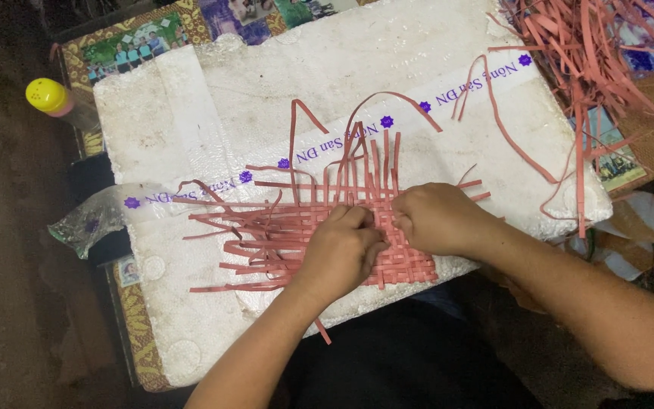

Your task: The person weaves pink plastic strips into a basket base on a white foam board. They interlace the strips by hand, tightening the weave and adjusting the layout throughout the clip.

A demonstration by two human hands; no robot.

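Observation:
A half-woven mat of thin red strips (281, 227) lies flat on a white foam board (266, 98). Loose strip ends stick out to the left and curl up at the top. My left hand (342, 250) presses on the mat's middle with its fingers curled, pinching at the strips. My right hand (437, 220) rests on the mat's right part, fingers bent down onto the weave close to the left hand's fingertips. The two hands nearly touch. What the fingertips hold is hidden beneath them.
A heap of loose red strips (592, 53) lies at the upper right, some trailing over the board's right edge. A bottle with a yellow cap (51, 98) stands at the left. A crumpled clear plastic bag (88, 223) sits by the board's left edge.

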